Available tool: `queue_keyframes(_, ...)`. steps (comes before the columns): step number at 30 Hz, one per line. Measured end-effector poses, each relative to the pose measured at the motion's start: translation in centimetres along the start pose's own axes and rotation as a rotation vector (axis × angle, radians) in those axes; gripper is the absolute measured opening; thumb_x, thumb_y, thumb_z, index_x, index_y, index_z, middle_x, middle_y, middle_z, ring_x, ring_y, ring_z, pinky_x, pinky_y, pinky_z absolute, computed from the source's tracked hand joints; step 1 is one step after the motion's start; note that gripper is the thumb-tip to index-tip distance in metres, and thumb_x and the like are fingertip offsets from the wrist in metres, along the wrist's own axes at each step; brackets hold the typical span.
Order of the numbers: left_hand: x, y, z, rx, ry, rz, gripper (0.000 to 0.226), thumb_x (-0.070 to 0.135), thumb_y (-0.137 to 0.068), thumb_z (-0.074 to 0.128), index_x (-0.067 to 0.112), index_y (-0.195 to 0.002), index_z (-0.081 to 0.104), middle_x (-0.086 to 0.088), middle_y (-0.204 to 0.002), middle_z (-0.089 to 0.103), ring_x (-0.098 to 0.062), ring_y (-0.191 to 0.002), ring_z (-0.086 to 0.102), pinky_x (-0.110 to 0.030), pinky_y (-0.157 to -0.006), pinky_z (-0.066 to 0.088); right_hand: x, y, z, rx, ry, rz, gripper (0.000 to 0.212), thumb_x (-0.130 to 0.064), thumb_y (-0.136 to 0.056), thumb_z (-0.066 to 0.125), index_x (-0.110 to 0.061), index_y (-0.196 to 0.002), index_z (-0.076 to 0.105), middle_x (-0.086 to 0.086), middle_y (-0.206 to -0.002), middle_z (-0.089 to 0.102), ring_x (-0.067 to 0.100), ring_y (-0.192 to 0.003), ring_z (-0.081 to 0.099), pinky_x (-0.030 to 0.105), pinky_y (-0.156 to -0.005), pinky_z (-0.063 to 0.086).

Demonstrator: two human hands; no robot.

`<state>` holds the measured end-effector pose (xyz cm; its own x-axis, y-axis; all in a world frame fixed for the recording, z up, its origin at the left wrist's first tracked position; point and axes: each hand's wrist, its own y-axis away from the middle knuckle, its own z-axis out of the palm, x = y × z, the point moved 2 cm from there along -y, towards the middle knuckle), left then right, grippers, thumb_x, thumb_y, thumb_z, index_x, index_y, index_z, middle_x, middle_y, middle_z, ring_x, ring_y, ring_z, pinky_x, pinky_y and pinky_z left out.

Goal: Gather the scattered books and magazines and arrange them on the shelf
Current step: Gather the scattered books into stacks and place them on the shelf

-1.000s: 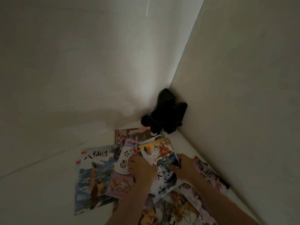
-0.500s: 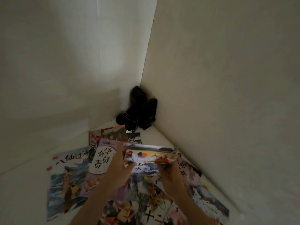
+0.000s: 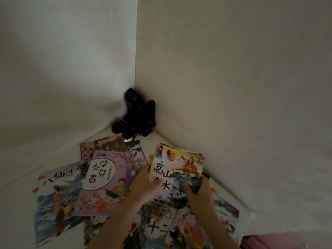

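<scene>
Thin glossy paper, so we judge these light, floppy, slippery: grip by an edge. Left to right on the white surface: blue booklet (image 3: 57, 200), purple booklet (image 3: 106, 180), then left hand (image 3: 143, 186) and right hand (image 3: 199, 193) pinching the red-figure booklet (image 3: 179, 169). Bottom copies cut off, no shelf visible

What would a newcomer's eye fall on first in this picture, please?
Probably the two hands, left and right, holding up a colourful picture book with a red-robed figure at lower centre. Next, the purple-covered book among others spread left, and the black objects in the white corner.
</scene>
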<state>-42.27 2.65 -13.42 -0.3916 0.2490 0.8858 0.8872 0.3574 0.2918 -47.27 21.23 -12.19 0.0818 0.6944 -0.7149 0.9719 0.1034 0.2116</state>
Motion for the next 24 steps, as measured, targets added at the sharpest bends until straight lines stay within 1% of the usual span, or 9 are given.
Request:
queue_keyframes(3, 0.9, -2.0, 3.9, -0.094, -0.297, -0.034, 0.047, 0.029, -0.084, 0.07, 0.016, -0.126, 0.053, -0.004, -0.123, 0.058, -0.025, -0.122, 0.051, -0.034, -0.099, 0.046, 2.5, -0.5, -0.9, -0.013, 0.224, 0.178, 0.047, -0.037, -0.089, 0.063, -0.007, -0.121, 0.047, 0.01, -0.118, 0.055, 0.019, -0.091, 0.057, 0.023, -0.069, 0.048)
queue_keyframes(5, 0.6, -2.6, 5.5, -0.095, -0.664, -0.126, 0.066, 0.045, -0.086, 0.063, 0.015, -0.138, 0.037, -0.013, -0.141, 0.032, -0.034, -0.135, 0.026, -0.04, -0.112, 0.029, 3.5, -0.9, -0.3, -0.026, 0.342, 0.251, 0.054, -0.04, -0.091, 0.06, -0.004, -0.127, 0.041, 0.014, -0.132, 0.042, 0.025, -0.109, 0.052, 0.028, -0.084, 0.046)
queue_keyframes(8, 0.1, -2.6, 7.2, -0.039, -0.636, -0.089, 0.081, 0.04, -0.088, 0.064, 0.012, -0.148, 0.018, -0.014, -0.15, 0.019, -0.033, -0.14, 0.017, -0.039, -0.114, 0.024, 3.7, -1.9, 1.1, -0.03, 0.369, 0.288, 0.065, -0.041, -0.089, 0.062, -0.004, -0.135, 0.034, 0.017, -0.137, 0.034, 0.034, -0.121, 0.043, 0.039, -0.101, 0.042)
queue_keyframes(11, 0.4, -3.2, 6.7, -0.014, -0.444, -0.125, 0.086, 0.029, -0.082, 0.074, 0.011, -0.149, 0.022, -0.009, -0.146, 0.038, -0.026, -0.135, 0.036, -0.033, -0.107, 0.036, 3.9, -3.2, 1.1, -0.051, 0.192, 0.373, 0.053, -0.035, -0.08, 0.074, -0.006, -0.114, 0.046, 0.012, -0.109, 0.054, 0.028, -0.096, 0.056, 0.037, -0.08, 0.053)
queue_keyframes(13, 0.5, -4.0, 5.8, -0.014, -0.331, -0.217, 0.078, 0.022, -0.076, 0.08, 0.01, -0.14, 0.038, -0.007, -0.123, 0.058, -0.023, -0.111, 0.056, -0.029, -0.088, 0.051, 3.8, -3.4, 0.3, -0.037, -0.011, 0.424, 0.032, -0.025, -0.08, 0.075, -0.007, -0.087, 0.05, 0.006, -0.074, 0.055, 0.019, -0.064, 0.053, 0.026, -0.052, 0.044)
queue_keyframes(15, 0.8, -3.7, 5.4, -0.084, -0.203, -0.275, 0.08, 0.013, -0.073, 0.079, 0.02, -0.143, 0.04, -0.005, -0.113, 0.063, -0.02, -0.095, 0.061, -0.034, -0.082, 0.057, 4.0, -3.2, -0.1, 0.004, -0.117, 0.416, 0.03, -0.021, -0.085, 0.072, -0.01, -0.069, 0.05, 0.004, -0.059, 0.051, 0.017, -0.052, 0.047, 0.025, -0.049, 0.038)
queue_keyframes(19, 1.7, -1.7, 5.0, -0.131, -0.243, -0.244, 0.075, 0.022, -0.079, 0.071, 0.012, -0.142, 0.033, -0.013, -0.134, 0.045, -0.033, -0.115, 0.052, -0.047, -0.091, 0.052, 3.6, -0.7, -0.5, -0.003, -0.167, 0.319, 0.03, -0.027, -0.092, 0.062, -0.004, -0.103, 0.047, 0.003, -0.077, 0.057, 0.015, -0.064, 0.054, 0.028, -0.055, 0.046)
queue_keyframes(21, 2.4, -0.3, 5.2, -0.127, -0.356, -0.185, 0.071, 0.029, -0.085, 0.067, 0.01, -0.141, 0.027, -0.014, -0.146, 0.025, -0.032, -0.125, 0.043, -0.039, -0.096, 0.048, 3.9, 1.0, -1.9, 0.01, -0.157, 0.274, 0.048, -0.035, -0.09, 0.063, -0.005, -0.122, 0.044, 0.004, -0.095, 0.063, 0.017, -0.078, 0.061, 0.03, -0.063, 0.052)
queue_keyframes(24, 4.1, 2.8, 7.0, -0.165, -0.38, -0.17, 0.062, 0.03, -0.09, 0.062, 0.01, -0.137, 0.028, -0.018, -0.146, 0.021, -0.022, -0.109, 0.049, -0.022, -0.077, 0.045, 5.5, 3.6, -4.9, 0.072, -0.107, 0.281, 0.052, -0.04, -0.088, 0.064, -0.01, -0.128, 0.047, 0.004, -0.102, 0.061, 0.016, -0.081, 0.058, 0.025, -0.061, 0.046)
